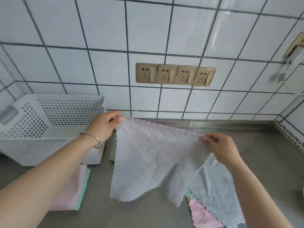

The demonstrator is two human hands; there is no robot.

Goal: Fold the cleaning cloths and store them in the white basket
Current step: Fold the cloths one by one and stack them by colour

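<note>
A grey cleaning cloth (148, 162) with a pink edge hangs spread out above the steel counter. My left hand (105, 124) pinches its upper left corner, and my right hand (220, 145) pinches its upper right corner. The white perforated basket (41, 145) stands at the left against the wall; its visible inside holds no cloths. A folded stack of pink and green cloths (77, 186) lies in front of the basket, partly under my left forearm. Unfolded cloths, blue-grey (218, 195), pink (202, 216) and a green sliver, lie at the lower right.
The steel counter (148, 216) runs to a tiled wall with a row of gold sockets (176, 74). A white appliance (294, 71) hangs on the wall at the far right. A raised steel lip (197, 124) borders the counter's back.
</note>
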